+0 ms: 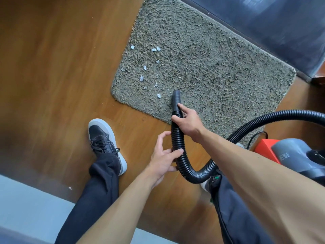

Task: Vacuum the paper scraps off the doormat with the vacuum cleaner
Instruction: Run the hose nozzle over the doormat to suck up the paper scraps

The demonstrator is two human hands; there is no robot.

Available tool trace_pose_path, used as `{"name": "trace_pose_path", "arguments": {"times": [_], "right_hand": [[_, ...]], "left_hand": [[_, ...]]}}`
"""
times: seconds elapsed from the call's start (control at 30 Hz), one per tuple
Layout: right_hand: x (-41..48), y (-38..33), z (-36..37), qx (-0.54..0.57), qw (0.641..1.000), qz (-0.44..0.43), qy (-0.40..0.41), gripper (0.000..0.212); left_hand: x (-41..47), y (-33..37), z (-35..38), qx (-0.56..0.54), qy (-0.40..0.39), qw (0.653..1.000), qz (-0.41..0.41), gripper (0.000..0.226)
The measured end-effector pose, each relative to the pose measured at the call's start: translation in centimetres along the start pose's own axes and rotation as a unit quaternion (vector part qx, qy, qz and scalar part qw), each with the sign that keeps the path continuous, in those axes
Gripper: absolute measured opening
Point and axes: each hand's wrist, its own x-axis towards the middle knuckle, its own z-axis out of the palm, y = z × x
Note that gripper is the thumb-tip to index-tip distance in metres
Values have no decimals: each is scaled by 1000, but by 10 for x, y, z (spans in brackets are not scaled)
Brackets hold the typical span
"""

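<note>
Head view, looking down. A grey-green shaggy rectangular doormat [211, 67] lies on a brown wooden floor [52, 67], far of centre and to the right. Small white paper scraps [141, 78] are scattered over the mat's left part. The right hand [189, 123] is wrapped round a black ribbed vacuum hose [177, 138] just behind its smooth black nozzle [176, 98]. The nozzle points at the mat's near left area, just right of the nearest scrap. The left hand [165, 157] holds the same hose nearer the person, thumb over it and lower fingers beneath. The hose loops right to a grey and orange vacuum cleaner body [290, 154] at the near right. A black sneaker with a white sole [103, 141] stands on the floor at left.
</note>
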Motion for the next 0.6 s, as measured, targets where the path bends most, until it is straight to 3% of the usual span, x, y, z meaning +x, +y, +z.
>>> {"name": "trace_pose_path", "arguments": {"times": [0.37,0.6], "right_hand": [[3,-13,29,-9,1000,6,7,85],[5,-26,56,-25,1000,-12,-4,76]], "left_hand": [[-5,6,-30,-12,-3,1000,1,50],[-8,12,-56,-23,6,1000,-10,52]]}}
